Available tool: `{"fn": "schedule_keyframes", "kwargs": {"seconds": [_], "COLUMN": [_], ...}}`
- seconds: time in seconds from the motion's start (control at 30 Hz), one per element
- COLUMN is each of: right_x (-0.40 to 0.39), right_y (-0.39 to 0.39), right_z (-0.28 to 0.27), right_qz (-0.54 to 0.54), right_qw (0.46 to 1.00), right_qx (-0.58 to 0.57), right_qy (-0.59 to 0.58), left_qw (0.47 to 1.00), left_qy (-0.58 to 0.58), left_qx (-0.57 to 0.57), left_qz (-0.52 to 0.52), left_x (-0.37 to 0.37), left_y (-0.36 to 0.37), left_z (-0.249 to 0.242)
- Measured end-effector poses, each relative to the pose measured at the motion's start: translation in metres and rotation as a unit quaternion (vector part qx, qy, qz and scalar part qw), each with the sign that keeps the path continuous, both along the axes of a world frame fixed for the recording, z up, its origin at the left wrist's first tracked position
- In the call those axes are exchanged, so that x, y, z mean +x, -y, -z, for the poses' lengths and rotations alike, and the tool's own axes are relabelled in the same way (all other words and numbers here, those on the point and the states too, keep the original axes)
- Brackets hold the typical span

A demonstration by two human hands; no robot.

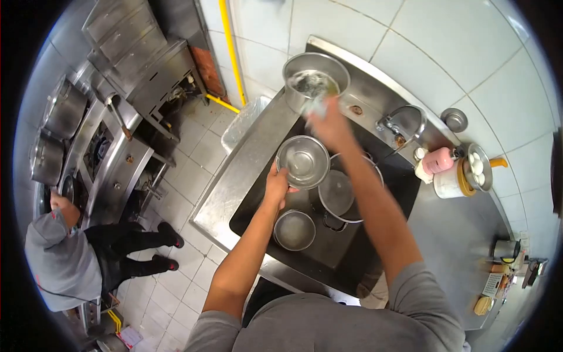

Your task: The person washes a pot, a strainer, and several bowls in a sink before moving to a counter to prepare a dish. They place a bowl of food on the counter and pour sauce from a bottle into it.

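My left hand (277, 189) grips the rim of a round metal bowl (304, 162), tilted so that its inside faces me, over the sink (325, 255). My right hand (329, 124) is smeared by motion at the near rim of a large metal pot (292, 97) on the sink's far ledge. Its fingers look closed round something pale and blurred, whose kind I cannot make out. Dark, sudsy-looking contents show in that pot. Down in the sink are a two-handled pot (337, 193), partly behind my right forearm, and a smaller metal bowl (294, 230).
A faucet (404, 120) curves over the sink's right side. Beyond it are a pink bottle (438, 161), a white tub (447, 183) and a pan of eggs (481, 180). Another person (67, 261) stands at the stove (108, 176) on the left.
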State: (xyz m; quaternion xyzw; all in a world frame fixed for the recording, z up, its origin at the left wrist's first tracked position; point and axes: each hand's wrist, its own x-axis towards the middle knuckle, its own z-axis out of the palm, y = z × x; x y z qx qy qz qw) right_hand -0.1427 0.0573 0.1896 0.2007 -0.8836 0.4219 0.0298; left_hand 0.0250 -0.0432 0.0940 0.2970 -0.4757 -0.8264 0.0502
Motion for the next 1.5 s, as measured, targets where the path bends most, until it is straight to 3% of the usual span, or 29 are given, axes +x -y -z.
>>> {"fn": "schedule_keyframes", "kwargs": {"seconds": [0.07,0.13,0.17,0.2,0.27,0.33,0.4,0.47,0.57,0.63,0.67,0.73,0.8,0.87,0.93,1.0,1.03,1.07,1.13,1.17,1.2,1.27,1.3,1.33,1.37,1.4,1.43,1.47,1.5], "right_x": [0.051,0.093,0.106,0.108,0.119,0.122,0.113,0.128,0.124,0.103,0.096,0.091,0.089,0.077,0.101,0.133,0.143,0.150,0.161,0.162,0.157,0.154,0.150,0.151,0.152,0.153,0.156,0.169,0.186], "right_y": [-0.007,-0.019,-0.030,-0.042,-0.072,-0.071,-0.056,-0.065,-0.100,-0.096,-0.092,-0.085,-0.091,-0.103,-0.088,-0.084,-0.078,-0.084,-0.106,-0.117,-0.117,-0.114,-0.113,-0.113,-0.113,-0.111,-0.107,-0.106,-0.106], "right_z": [0.066,0.112,0.139,0.136,0.126,0.114,0.125,0.121,0.107,0.083,0.074,0.068,0.064,0.086,0.104,0.136,0.158,0.157,0.127,0.086,0.079,0.075,0.090,0.090,0.085,0.082,0.097,0.098,0.098], "right_qz": [-0.012,-0.083,-0.135,-0.127,-0.295,-0.185,-0.089,-0.188,-0.304,-0.257,-0.208,-0.236,-0.121,0.116,0.239,0.117,0.137,0.137,0.056,0.018,0.021,-0.108,-0.030,-0.024,-0.034,-0.046,-0.025,-0.024,-0.028], "right_qw": [0.999,0.978,0.976,0.977,0.926,0.935,0.976,0.976,0.882,0.889,0.881,0.899,0.974,0.991,0.873,0.714,0.750,0.749,0.904,0.918,0.917,0.864,0.844,0.843,0.801,0.756,0.817,0.818,0.911], "right_qx": [0.032,0.184,0.131,0.129,0.235,0.293,0.186,0.099,0.311,0.253,0.192,0.206,0.130,0.045,-0.238,-0.406,-0.388,-0.385,-0.248,-0.192,-0.191,-0.404,-0.373,-0.376,-0.412,-0.444,-0.379,-0.379,-0.312], "right_qy": [-0.024,-0.054,-0.112,-0.112,-0.013,-0.078,-0.070,-0.042,-0.180,-0.281,-0.378,-0.307,-0.138,0.051,0.352,0.558,0.518,0.522,0.342,0.348,0.348,0.281,0.384,0.384,0.433,0.479,0.433,0.433,0.270], "left_qw": [0.999,0.993,0.990,0.990,0.996,0.987,0.967,0.970,0.960,0.817,0.815,0.916,0.895,0.962,0.963,0.932,0.987,0.987,0.996,0.995,0.996,0.974,0.970,0.920,0.920,0.874,0.790,0.790,0.890], "left_qy": [0.003,0.045,0.061,0.059,0.033,0.048,0.040,0.075,0.040,0.201,0.200,0.054,0.073,-0.088,-0.133,-0.286,-0.135,-0.132,-0.070,-0.041,-0.040,0.038,0.086,0.075,0.079,-0.061,-0.199,-0.198,-0.120], "left_qx": [0.031,-0.104,-0.122,-0.126,-0.079,-0.126,-0.234,-0.177,-0.170,-0.277,-0.280,0.047,0.032,-0.074,-0.135,-0.220,-0.007,-0.006,0.018,0.057,0.058,0.055,0.053,0.383,0.382,0.476,0.552,0.553,0.436], "left_qz": [0.017,0.026,0.031,0.038,0.036,0.090,0.097,0.153,0.221,0.465,0.466,0.395,0.439,0.250,0.190,-0.020,-0.086,-0.088,-0.047,-0.065,-0.063,0.215,0.223,-0.034,-0.030,0.076,0.176,0.176,0.056], "left_x": [-0.006,-0.006,-0.001,0.002,0.008,0.008,-0.007,-0.018,-0.022,-0.029,-0.023,-0.009,-0.011,0.006,-0.002,-0.009,0.007,0.013,0.015,0.016,0.017,0.019,0.019,0.019,0.017,0.013,0.019,0.016,0.010], "left_y": [-0.019,-0.034,-0.030,-0.025,-0.022,-0.032,-0.043,-0.006,0.011,0.010,0.004,-0.011,-0.013,-0.035,-0.054,-0.065,-0.074,-0.069,-0.046,-0.043,-0.040,-0.039,-0.055,-0.094,-0.080,-0.079,-0.065,-0.071,-0.080], "left_z": [0.005,0.010,0.011,0.021,0.041,0.053,0.040,0.056,0.042,0.002,-0.004,-0.007,-0.014,-0.031,-0.010,0.020,-0.016,0.006,0.063,0.062,0.070,0.094,0.080,-0.008,0.068,0.142,0.215,0.191,0.139]}}
